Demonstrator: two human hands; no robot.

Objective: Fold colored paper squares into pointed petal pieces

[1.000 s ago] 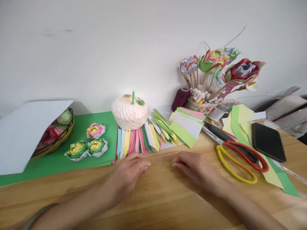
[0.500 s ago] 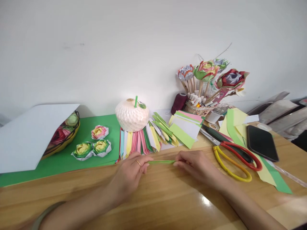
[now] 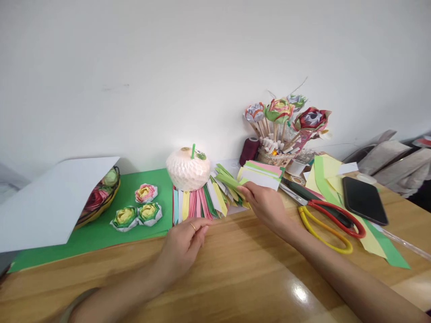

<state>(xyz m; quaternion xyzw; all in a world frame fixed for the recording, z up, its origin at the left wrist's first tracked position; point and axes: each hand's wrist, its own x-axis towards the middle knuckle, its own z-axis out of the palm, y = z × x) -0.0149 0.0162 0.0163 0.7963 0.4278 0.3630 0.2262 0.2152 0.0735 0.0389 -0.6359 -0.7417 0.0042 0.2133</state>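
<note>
My right hand point(image 3: 264, 205) is at the pile of folded paper pieces point(image 3: 232, 185), its thumb and fingers closed on a light green folded paper strip point(image 3: 230, 180) at the pile's edge. Part of the strip is hidden by the fingers. My left hand point(image 3: 185, 240), with a ring on one finger, hovers over the front edge of the coloured folded strips point(image 3: 195, 205). Its index finger is stretched forward with the thumb slightly apart below, and nothing shows between them. A stack of cut paper slips point(image 3: 261, 176) lies just behind my right hand.
A white round textured ornament point(image 3: 187, 169) sits on the strips. Several paper flowers point(image 3: 148, 213) rest on green sheets point(image 3: 90, 244) at left, beside a basket point(image 3: 116, 197) under white paper point(image 3: 50, 197). Scissors point(image 3: 328, 220), a phone point(image 3: 364, 200) and a flower-filled pot point(image 3: 274, 157) are at right.
The green strip stretched between both hands has left the left hand. My right hand has moved up and away to the folded pile. The view has shifted slightly.
</note>
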